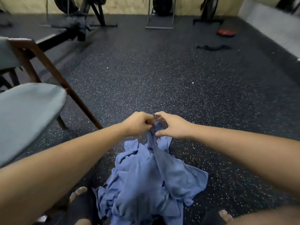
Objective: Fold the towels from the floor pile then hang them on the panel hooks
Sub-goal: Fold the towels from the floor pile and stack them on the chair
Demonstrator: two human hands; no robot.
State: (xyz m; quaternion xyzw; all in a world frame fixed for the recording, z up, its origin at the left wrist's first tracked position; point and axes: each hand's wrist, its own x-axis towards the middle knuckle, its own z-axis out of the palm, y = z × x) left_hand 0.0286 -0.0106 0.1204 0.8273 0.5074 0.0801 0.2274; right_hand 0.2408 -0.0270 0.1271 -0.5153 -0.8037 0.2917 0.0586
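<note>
Both hands (139,123) (172,125) pinch a towel (158,153) (above pile (142,192)).

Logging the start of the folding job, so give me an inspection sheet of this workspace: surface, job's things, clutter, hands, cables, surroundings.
Surface: dark speckled rubber floor, with a few small pale bits on it.
Job's things: blue towel pile heaped on the floor; one towel drawn up from it, still unfolded; panel hooks not in view.
Clutter: black strap and red disc lying on the floor at far right.
Hands: left hand pinches the lifted towel's top; right hand curls thumb and fingers on it right beside.
Cables: nothing seen.
Surroundings: chair with grey cushions at left; gym machines along the far wall.
</note>
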